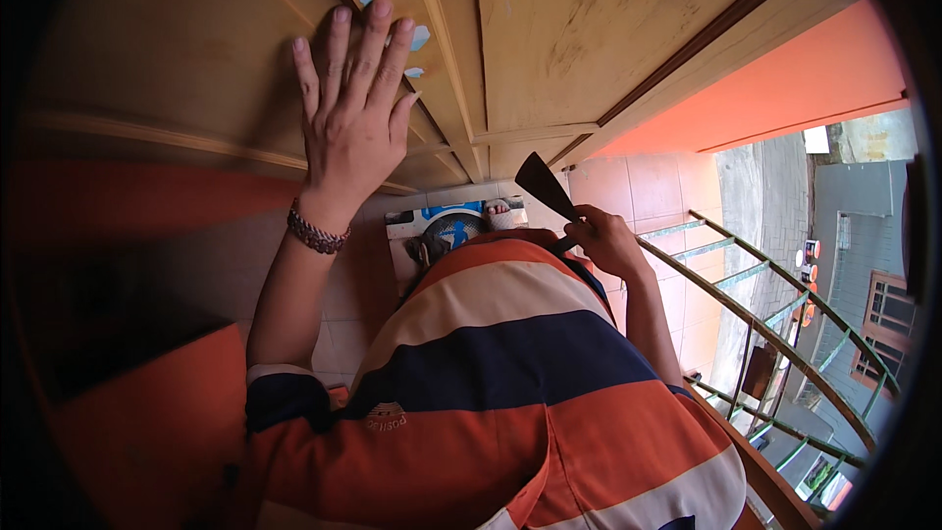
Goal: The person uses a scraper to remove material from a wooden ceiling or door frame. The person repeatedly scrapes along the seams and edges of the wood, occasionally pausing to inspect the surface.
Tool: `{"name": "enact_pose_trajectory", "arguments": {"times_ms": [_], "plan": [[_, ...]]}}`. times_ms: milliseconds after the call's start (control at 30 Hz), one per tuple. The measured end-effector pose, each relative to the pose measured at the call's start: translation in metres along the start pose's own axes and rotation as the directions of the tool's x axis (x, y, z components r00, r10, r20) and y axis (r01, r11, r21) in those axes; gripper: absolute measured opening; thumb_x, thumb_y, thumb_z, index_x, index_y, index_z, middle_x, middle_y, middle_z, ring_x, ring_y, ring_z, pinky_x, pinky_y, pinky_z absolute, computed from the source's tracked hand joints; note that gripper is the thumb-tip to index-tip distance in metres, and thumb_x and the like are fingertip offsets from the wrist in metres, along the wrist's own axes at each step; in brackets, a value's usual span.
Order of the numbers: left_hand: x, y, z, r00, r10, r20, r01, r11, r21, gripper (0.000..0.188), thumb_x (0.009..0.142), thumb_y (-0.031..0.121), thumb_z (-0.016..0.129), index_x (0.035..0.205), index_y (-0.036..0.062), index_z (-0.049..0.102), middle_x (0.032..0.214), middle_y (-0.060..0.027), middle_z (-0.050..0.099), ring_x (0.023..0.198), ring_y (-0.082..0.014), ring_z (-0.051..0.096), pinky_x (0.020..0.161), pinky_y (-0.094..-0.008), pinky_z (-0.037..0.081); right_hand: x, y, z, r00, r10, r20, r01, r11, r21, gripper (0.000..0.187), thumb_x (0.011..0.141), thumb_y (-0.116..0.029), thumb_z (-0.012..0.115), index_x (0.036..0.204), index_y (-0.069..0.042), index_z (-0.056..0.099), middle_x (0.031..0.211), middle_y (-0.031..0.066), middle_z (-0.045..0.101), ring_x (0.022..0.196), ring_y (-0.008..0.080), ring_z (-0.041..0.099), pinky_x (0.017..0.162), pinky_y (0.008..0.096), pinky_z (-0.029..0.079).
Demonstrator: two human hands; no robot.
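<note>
door (pixel 589 29): matt worn wood | scraper (pixel 546 186): dark dull metal blade | railing (pixel 775 324): green painted metal | floor (pixel 648 186): smooth glossy tile | bracelet (pixel 316 234): braided cord

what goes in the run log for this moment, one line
left hand: flat on wooden door | right hand: grips scraper, blade up, apart from door | green railing on the right

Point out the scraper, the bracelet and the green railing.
scraper (pixel 543 185): head view, on its dark flat blade.
bracelet (pixel 317 235): head view, on the beaded band at the left wrist.
green railing (pixel 775 319): head view, on its top rail.
</note>
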State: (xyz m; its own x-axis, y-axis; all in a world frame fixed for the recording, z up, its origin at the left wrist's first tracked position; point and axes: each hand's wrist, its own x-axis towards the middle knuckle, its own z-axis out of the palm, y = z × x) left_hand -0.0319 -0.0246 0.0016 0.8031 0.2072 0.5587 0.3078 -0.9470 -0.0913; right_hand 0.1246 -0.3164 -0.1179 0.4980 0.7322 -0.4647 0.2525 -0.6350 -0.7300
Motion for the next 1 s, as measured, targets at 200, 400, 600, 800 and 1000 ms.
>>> {"name": "enact_pose_trajectory", "arguments": {"times_ms": [200,400,600,800,1000], "plan": [[-0.031,0.019,0.019,0.932,-0.267,-0.246,0.145,0.895,-0.421,0.023,0.085,0.013,0.067,0.105,0.002,0.066,0.113,-0.0148,0.064,0.108,-0.0327,0.058,0.095,-0.0449,0.041,0.025,-0.041,-0.007,0.931,-0.362,-0.047,0.343,0.821,0.457,0.017,0.097,-0.014,0.055,0.102,0.002,0.056,0.077,0.0062,0.064,0.068,0.0123,0.062,0.066,0.0275,0.052],[-0.018,0.042,0.021,0.834,-0.539,0.121,0.243,0.16,-0.957,0.022,0.097,0.019,0.059,0.102,-0.0014,0.06,0.088,-0.0037,0.062,0.083,-0.008,0.055,0.073,-0.0258,0.045,0.065,-0.126,0.011,0.824,-0.566,-0.039,0.469,0.641,0.607,0.015,0.098,-0.013,0.055,0.106,0.0,0.054,0.08,0.003,0.06,0.07,0.0101,0.06,0.064,0.0252,0.05],[0.0,0.031,0.027,0.767,-0.544,0.34,0.316,-0.142,-0.938,0.022,0.1,0.022,0.055,0.085,0.0056,0.058,0.065,0.0066,0.05,0.057,0.0018,0.044,0.046,-0.0174,0.033,0.083,-0.178,0.039,0.781,-0.609,-0.135,0.476,0.443,0.76,0.018,0.099,-0.014,0.053,0.112,-0.003,0.052,0.079,0.0018,0.059,0.064,0.0095,0.056,0.059,0.0247,0.047],[0.007,0.017,0.028,0.824,-0.475,0.309,0.251,-0.183,-0.951,0.028,0.102,0.027,0.049,0.086,0.0055,0.058,0.063,0.0069,0.049,0.055,-0.0001,0.044,0.045,-0.02,0.036,0.092,-0.197,0.051,0.785,-0.538,-0.306,0.549,0.375,0.747,0.019,0.101,-0.018,0.049,0.114,-0.004,0.053,0.074,0.001,0.057,0.057,0.007,0.052,0.049,0.0222,0.043],[0.009,0.002,0.036,0.874,-0.448,0.189,0.19,-0.042,-0.981,0.026,0.102,0.023,0.049,0.09,0.0017,0.058,0.072,0.004,0.054,0.071,-0.0025,0.044,0.06,-0.0219,0.04,0.093,-0.204,0.067,0.742,-0.518,-0.426,0.631,0.324,0.705,0.02,0.102,-0.017,0.046,0.118,-0.005,0.049,0.074,-0.0003,0.054,0.054,0.004,0.045,0.046,0.0211,0.036]]}}
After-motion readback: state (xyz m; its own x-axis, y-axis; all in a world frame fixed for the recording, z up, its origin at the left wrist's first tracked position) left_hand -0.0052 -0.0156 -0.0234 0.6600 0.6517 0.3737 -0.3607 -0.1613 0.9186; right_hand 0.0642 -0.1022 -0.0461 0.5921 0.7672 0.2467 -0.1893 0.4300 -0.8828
